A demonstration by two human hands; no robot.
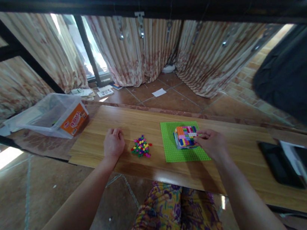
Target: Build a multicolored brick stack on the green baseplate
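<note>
A green baseplate (pixel 175 150) lies on the wooden table (pixel 131 121). On it stands a multicoloured block of small bricks (pixel 184 135). My right hand (pixel 212 143) is at the block's right side, fingers pinched against its top edge. A small heap of loose coloured bricks (pixel 141 147) lies left of the plate. My left hand (pixel 113 143) rests on the table left of the heap, fingers curled into a loose fist with nothing seen in it.
A clear plastic bin with an orange label (pixel 54 115) sits at the far left beyond the table. Black flat devices (pixel 279 164) lie at the table's right end. A black metal frame (pixel 156 9) crosses overhead; curtains hang behind.
</note>
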